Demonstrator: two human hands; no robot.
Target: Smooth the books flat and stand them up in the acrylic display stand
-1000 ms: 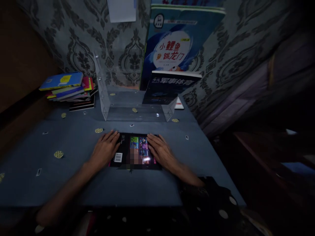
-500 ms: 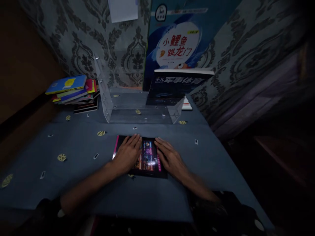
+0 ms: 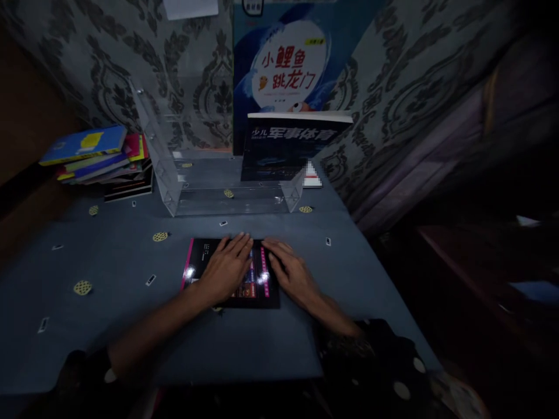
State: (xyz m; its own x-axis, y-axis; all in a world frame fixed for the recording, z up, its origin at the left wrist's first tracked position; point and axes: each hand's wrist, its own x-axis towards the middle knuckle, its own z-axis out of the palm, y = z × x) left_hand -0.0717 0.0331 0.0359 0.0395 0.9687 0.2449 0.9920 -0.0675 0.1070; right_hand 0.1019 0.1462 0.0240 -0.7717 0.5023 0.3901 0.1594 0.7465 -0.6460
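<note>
A dark, glossy book (image 3: 201, 262) with a pink spine edge and colourful pictures lies flat on the table in front of me. My left hand (image 3: 227, 266) rests across its middle, palm down with the fingers stretched out. On the book's right edge lies my right hand (image 3: 292, 269), its fingers extended and touching the cover. Neither hand grips anything. Part of the cover is hidden beneath my hands.
Beyond the book stands a clear acrylic rack (image 3: 231, 203). A dark book (image 3: 288, 145) leans in its right end, before a tall blue book (image 3: 244, 70) against the wall. Several stacked books (image 3: 87, 148) lie at the left. The table's right edge (image 3: 384, 267) slopes away.
The view has shifted, so most things appear further left. My left hand has slid right over the book, uncovering more of its left side. Both hands stay on the cover.
</note>
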